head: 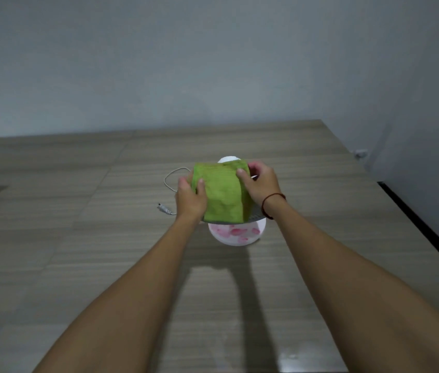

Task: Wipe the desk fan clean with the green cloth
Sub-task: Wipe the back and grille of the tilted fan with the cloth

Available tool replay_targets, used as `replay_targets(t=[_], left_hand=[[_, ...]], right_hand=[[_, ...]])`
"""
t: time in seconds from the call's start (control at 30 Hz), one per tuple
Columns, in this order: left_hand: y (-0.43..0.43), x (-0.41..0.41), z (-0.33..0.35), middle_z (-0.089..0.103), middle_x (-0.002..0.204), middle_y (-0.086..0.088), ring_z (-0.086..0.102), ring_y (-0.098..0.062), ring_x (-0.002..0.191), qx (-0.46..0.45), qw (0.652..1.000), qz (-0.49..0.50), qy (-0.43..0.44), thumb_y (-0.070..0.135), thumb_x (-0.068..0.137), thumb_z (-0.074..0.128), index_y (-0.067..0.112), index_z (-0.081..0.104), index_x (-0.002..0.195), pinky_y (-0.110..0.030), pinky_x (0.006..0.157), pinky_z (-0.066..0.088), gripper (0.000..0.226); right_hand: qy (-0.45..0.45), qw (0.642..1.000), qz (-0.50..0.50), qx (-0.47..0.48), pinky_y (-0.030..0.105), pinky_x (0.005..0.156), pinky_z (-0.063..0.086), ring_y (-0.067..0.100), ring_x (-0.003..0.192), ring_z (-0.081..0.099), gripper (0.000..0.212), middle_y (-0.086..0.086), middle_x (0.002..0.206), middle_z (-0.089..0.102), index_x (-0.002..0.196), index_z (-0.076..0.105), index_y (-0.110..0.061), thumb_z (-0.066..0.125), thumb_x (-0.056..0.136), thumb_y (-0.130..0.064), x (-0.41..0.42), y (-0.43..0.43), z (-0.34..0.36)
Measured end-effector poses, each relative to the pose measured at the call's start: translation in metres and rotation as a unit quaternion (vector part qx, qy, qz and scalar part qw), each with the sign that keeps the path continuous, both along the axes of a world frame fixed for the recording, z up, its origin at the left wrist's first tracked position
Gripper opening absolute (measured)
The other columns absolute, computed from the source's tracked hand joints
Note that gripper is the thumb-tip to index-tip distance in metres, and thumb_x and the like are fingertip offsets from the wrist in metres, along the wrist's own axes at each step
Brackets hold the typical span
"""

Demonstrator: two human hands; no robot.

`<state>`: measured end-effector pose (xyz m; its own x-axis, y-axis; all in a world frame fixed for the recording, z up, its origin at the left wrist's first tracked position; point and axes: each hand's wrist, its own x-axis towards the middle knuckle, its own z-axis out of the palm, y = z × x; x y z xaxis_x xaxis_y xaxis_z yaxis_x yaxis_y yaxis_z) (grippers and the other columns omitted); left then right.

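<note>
Viewing one desk fan [235, 232] mid-worktop [78, 238], I find one green cloth [222, 192] draped over its head. My left hand [190, 199] and right hand [260, 185] each close a grip on the cloth's sides. One white cable [171, 181] lies beside it.

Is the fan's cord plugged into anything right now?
No. The cord loops on the table left of the desk fan, and its plug end lies loose beside the left hand.
</note>
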<state>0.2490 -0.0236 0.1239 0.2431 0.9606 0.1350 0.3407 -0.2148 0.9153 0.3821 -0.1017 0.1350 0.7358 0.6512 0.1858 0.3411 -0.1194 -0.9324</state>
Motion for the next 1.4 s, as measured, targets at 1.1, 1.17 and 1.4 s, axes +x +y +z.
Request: replay_targets(t=[1.1, 1.17, 1.4], left_hand=[[-0.005, 0.036, -0.031, 0.043, 0.150, -0.005, 0.038, -0.019, 0.140, 0.316, 0.919, -0.181, 0.153, 0.018, 0.091, 0.043, 0.021, 0.046, 0.140, -0.037, 0.115, 0.028, 0.049], [0.004, 0.024, -0.035, 0.066, 0.116, -0.005, 0.062, 0.004, 0.105, 0.169, 0.980, -0.099, 0.039, 0.013, 0.094, 0.038, 0.018, 0.052, 0.134, -0.015, 0.090, 0.047, 0.042], [0.006, 0.019, -0.046, 0.062, 0.116, -0.027, 0.057, -0.039, 0.111, -0.113, 0.992, 0.048, 0.014, 0.034, 0.102, 0.027, -0.004, 0.058, 0.116, -0.036, 0.092, 0.044, 0.051]], right_hand=[[-0.080, 0.979, 0.021, -0.189, 0.040, 0.085, 0.047, 0.037, 0.100, 0.058, 0.031, 0.020, 0.112, 0.065, 0.106, 0.062, -0.011, 0.038, 0.095, -0.025, 0.041, -0.008, -0.034], [-0.083, 0.978, 0.019, -0.188, 0.040, 0.083, 0.047, 0.035, 0.098, 0.058, 0.035, 0.017, 0.111, 0.065, 0.104, 0.063, -0.012, 0.035, 0.096, -0.031, 0.039, -0.005, -0.032], [-0.076, 0.980, -0.002, -0.183, 0.037, 0.081, 0.045, 0.034, 0.096, 0.057, 0.037, 0.018, 0.110, 0.064, 0.101, 0.063, -0.010, 0.032, 0.098, -0.030, 0.040, -0.004, -0.033]])
